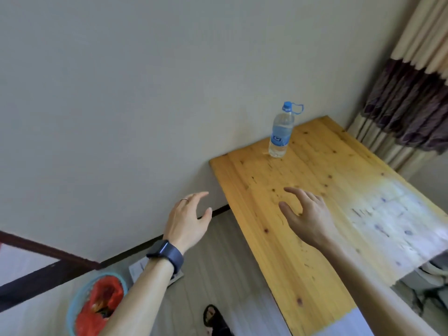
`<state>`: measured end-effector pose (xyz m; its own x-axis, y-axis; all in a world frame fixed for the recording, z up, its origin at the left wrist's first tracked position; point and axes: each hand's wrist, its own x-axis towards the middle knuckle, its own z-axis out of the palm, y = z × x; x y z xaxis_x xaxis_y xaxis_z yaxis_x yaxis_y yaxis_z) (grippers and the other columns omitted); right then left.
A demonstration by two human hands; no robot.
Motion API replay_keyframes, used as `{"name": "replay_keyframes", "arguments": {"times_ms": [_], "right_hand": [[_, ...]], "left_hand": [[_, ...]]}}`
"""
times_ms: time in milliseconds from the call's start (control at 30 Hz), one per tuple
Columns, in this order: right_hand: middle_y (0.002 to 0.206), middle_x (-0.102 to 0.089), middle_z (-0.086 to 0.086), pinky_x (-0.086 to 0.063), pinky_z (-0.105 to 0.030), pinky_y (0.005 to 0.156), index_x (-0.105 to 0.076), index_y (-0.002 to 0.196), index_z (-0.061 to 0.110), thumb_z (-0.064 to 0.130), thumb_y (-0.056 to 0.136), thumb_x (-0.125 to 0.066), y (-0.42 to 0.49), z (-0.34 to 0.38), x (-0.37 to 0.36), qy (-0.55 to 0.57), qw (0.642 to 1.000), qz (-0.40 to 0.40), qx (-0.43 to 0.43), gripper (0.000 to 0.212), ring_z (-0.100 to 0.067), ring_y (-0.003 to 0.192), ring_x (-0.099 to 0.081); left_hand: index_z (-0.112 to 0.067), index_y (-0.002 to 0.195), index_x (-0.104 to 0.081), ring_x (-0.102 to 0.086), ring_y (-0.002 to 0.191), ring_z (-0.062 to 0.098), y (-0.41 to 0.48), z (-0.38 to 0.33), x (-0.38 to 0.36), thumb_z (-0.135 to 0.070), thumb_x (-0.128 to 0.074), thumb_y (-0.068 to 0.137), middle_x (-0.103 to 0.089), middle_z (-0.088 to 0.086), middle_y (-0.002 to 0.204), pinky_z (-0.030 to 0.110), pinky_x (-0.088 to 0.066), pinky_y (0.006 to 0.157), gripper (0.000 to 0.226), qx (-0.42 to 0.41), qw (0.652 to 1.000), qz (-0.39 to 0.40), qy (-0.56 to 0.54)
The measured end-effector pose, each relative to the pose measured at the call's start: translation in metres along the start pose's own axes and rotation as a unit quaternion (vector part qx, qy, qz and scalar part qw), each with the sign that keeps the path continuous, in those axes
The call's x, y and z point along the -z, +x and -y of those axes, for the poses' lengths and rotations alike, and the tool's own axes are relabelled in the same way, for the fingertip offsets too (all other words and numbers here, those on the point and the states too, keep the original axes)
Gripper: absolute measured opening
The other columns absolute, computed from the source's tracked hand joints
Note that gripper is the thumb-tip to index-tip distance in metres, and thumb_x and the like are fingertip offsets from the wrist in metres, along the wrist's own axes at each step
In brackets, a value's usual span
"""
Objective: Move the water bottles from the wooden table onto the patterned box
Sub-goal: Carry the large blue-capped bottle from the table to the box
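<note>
One clear plastic water bottle with a blue cap and blue label [280, 132] stands upright at the far end of the yellow pine-wood counter [278, 238], close to the pale wall [145, 93]. A blue loop hangs from its cap.

My right hand [306, 212] hovers above the counter's middle, fingers spread and loosely bent, gripping nothing. My left hand [189, 220] is raised just beyond the counter's left edge, fingers likewise relaxed and empty. Both hands are well apart from the bottle.

My left wrist carries a dark band watch [167, 254], and one left finger carries a thin ring [185, 200].

On the floor at lower left sits a light-blue round bin lined with a red bag [97, 304]. A foot in a black sandal [213, 316] shows beside the counter's near edge. A beige and purple striped curtain [412, 93] hangs beyond the counter's far right corner.
</note>
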<state>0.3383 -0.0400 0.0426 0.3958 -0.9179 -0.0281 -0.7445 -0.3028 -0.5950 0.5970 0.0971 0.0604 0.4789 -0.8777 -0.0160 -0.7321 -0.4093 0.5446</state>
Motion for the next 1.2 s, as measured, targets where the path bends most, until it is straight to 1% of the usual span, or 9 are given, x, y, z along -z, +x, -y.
{"name": "replay_keyframes", "arguments": {"times_ms": [300,467,533,633,767,967,1033,1133,1200], "right_hand": [[0.143,-0.052,0.010,-0.044,-0.039,0.103,-0.036,0.146,0.032,0.055,0.094,-0.053,0.070,0.037,-0.031,0.019,0.988,-0.078,-0.134,0.059,-0.018,0.134,-0.042],[0.144,-0.051,0.008,-0.040,-0.037,0.104,-0.032,0.150,0.028,0.054,0.094,-0.055,0.116,0.030,-0.036,0.025,0.976,-0.112,-0.185,0.066,-0.019,0.134,-0.042],[0.144,-0.051,0.008,-0.039,-0.037,0.105,-0.031,0.150,0.027,0.054,0.094,-0.056,0.137,0.023,-0.040,0.032,0.972,-0.116,-0.201,0.068,-0.019,0.134,-0.043],[0.146,-0.050,0.007,-0.039,-0.036,0.105,-0.029,0.151,0.025,0.056,0.092,-0.056,0.175,0.006,-0.045,0.049,0.967,-0.112,-0.221,0.072,-0.018,0.133,-0.043],[0.147,-0.049,0.005,-0.039,-0.037,0.107,-0.028,0.152,0.024,0.057,0.091,-0.057,0.226,-0.020,-0.051,0.059,0.962,-0.097,-0.247,0.075,-0.020,0.134,-0.045],[0.149,-0.047,0.003,-0.040,-0.036,0.108,-0.028,0.152,0.021,0.059,0.089,-0.057,0.290,-0.056,-0.070,0.064,0.954,-0.092,-0.279,0.079,-0.021,0.135,-0.044],[0.150,-0.045,0.002,-0.039,-0.036,0.109,-0.028,0.152,0.021,0.058,0.088,-0.059,0.309,-0.063,-0.082,0.080,0.950,-0.088,-0.289,0.080,-0.021,0.136,-0.042],[0.153,-0.041,0.001,-0.039,-0.040,0.110,-0.025,0.152,0.024,0.063,0.082,-0.062,0.333,-0.078,-0.100,0.116,0.940,-0.077,-0.312,0.089,-0.022,0.138,-0.040],[0.155,-0.037,0.000,-0.039,-0.042,0.110,-0.021,0.153,0.028,0.067,0.077,-0.065,0.348,-0.086,-0.111,0.144,0.933,-0.065,-0.322,0.096,-0.024,0.140,-0.038]], "left_hand": [[-0.036,0.139,-0.047,-0.043,0.131,0.013,0.174,0.007,0.021,-0.038,-0.057,0.096,-0.048,-0.008,0.142,0.020,-0.031,0.100,0.045,-0.118,0.987,0.105,-0.025],[-0.037,0.139,-0.046,-0.045,0.131,0.014,0.255,-0.020,-0.004,-0.042,-0.057,0.094,-0.050,-0.007,0.142,0.030,-0.040,0.106,0.046,-0.173,0.974,0.143,-0.024],[-0.037,0.139,-0.045,-0.044,0.131,0.012,0.282,-0.032,-0.017,-0.044,-0.057,0.094,-0.049,-0.008,0.143,0.027,-0.038,0.105,0.048,-0.182,0.970,0.160,-0.032],[-0.036,0.141,-0.042,-0.044,0.131,0.011,0.319,-0.052,-0.040,-0.048,-0.059,0.092,-0.048,-0.008,0.143,0.022,-0.034,0.101,0.054,-0.176,0.965,0.183,-0.061],[-0.034,0.145,-0.037,-0.041,0.136,0.011,0.366,-0.080,-0.069,-0.056,-0.064,0.086,-0.045,-0.006,0.148,0.030,-0.037,0.110,0.069,-0.148,0.959,0.217,-0.103],[-0.030,0.148,-0.032,-0.032,0.140,0.009,0.425,-0.129,-0.111,-0.059,-0.073,0.077,-0.036,-0.005,0.151,0.021,-0.028,0.104,0.086,-0.128,0.957,0.211,-0.154],[-0.026,0.148,-0.032,-0.034,0.139,0.012,0.438,-0.142,-0.130,-0.059,-0.074,0.076,-0.039,-0.006,0.146,0.022,-0.031,0.099,0.090,-0.115,0.956,0.213,-0.166],[-0.023,0.146,-0.033,-0.038,0.132,0.012,0.451,-0.157,-0.162,-0.061,-0.076,0.073,-0.038,-0.012,0.123,0.023,-0.033,0.091,0.093,-0.109,0.948,0.237,-0.183],[-0.023,0.148,-0.030,-0.038,0.133,0.015,0.459,-0.164,-0.182,-0.066,-0.076,0.069,-0.041,-0.006,0.133,0.025,-0.035,0.092,0.101,-0.105,0.947,0.235,-0.193]]}}
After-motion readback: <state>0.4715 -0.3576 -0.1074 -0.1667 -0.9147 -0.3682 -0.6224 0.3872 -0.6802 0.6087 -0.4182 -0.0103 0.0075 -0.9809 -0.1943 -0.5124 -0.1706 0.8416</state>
